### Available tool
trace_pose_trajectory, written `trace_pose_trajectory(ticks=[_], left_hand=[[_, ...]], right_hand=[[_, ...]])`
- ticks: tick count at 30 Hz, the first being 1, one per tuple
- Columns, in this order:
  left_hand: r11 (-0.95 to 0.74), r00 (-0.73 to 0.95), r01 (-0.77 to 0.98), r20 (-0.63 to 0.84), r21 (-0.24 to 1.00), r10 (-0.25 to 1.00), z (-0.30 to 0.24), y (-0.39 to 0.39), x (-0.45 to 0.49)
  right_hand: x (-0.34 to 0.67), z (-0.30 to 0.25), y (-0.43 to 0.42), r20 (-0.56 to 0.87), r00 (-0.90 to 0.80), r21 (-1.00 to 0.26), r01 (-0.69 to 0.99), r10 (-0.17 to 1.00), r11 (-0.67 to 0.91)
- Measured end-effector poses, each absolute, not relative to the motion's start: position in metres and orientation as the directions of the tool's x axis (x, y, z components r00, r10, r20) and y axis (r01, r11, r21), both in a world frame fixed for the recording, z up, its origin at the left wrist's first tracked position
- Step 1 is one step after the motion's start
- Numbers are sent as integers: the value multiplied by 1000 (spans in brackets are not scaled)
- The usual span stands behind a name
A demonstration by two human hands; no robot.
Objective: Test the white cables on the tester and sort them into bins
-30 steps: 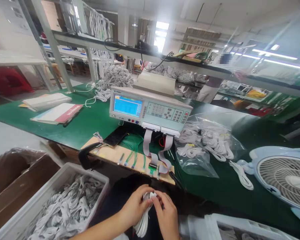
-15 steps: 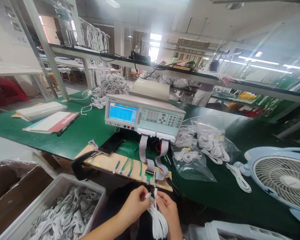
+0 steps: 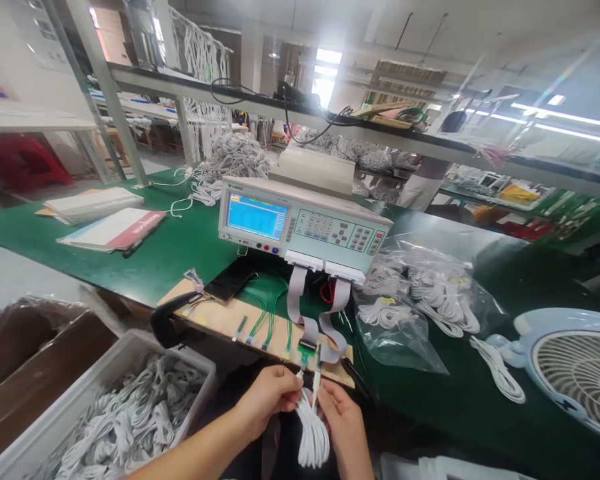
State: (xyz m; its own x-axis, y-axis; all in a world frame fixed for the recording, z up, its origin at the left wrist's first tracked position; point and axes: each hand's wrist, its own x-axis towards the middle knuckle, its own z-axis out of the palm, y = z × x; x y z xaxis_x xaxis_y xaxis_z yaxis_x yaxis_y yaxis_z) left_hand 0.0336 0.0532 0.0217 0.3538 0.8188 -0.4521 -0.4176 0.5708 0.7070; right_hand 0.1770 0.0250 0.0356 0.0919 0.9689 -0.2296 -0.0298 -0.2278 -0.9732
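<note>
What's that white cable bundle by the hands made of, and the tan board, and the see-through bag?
White cable bundle: probably smooth plastic outside, as it looks white and even; the inside is hidden. Tan board: likely bare wood, dull and pale brown. See-through bag: seemingly thin, shiny plastic, because it wrinkles, catches light and shows the cables inside.

Place: factory-type cable workshop.
Bench (image 3: 190,243): green top, keypad instrument (image 3: 330,230) (blue screen (image 3: 257,217) lit) with ribbon cables (image 3: 296,293).
Bin (image 3: 207,383): heaped coiled cables (image 3: 130,420).
Bag (image 3: 415,353): more coils (image 3: 443,293), clear plastic.
Background: hanging white strands (image 3: 207,53), further worktables (image 3: 30,117), ceiling tube lights (image 3: 575,134).
</note>
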Motion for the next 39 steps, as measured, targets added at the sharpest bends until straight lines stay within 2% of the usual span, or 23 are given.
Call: trace_pose_trajectory(ticks=[2, 4, 7, 10, 13, 18, 39], left_hand=[[548, 304, -483, -456, 683, 837, 22, 49, 40], [508, 252, -545, -448, 667, 858, 22, 46, 44], [504, 258, -569, -441, 649, 860, 22, 44, 46], [548, 308, -520, -455, 655, 836, 22, 46, 44], [533, 275, -516, -460, 670, 844, 21, 46, 47], [486, 195, -553, -461, 677, 866, 20, 41, 54], [511, 175, -530, -502, 677, 847, 21, 45, 54]], right_hand=[[185, 37, 22, -221, 80, -968, 102, 972, -229], [189, 38, 18, -207, 84, -964, 153, 975, -218], [191, 34, 12, -204, 104, -971, 107, 973, -215], [190, 25, 10, -224, 118, -974, 2, 967, -226], [192, 18, 11, -221, 111, -975, -50, 969, -217], [197, 19, 9, -215, 116, -977, -17, 970, -215], [195, 29, 4, -224, 72, -973, 45, 972, -228]])
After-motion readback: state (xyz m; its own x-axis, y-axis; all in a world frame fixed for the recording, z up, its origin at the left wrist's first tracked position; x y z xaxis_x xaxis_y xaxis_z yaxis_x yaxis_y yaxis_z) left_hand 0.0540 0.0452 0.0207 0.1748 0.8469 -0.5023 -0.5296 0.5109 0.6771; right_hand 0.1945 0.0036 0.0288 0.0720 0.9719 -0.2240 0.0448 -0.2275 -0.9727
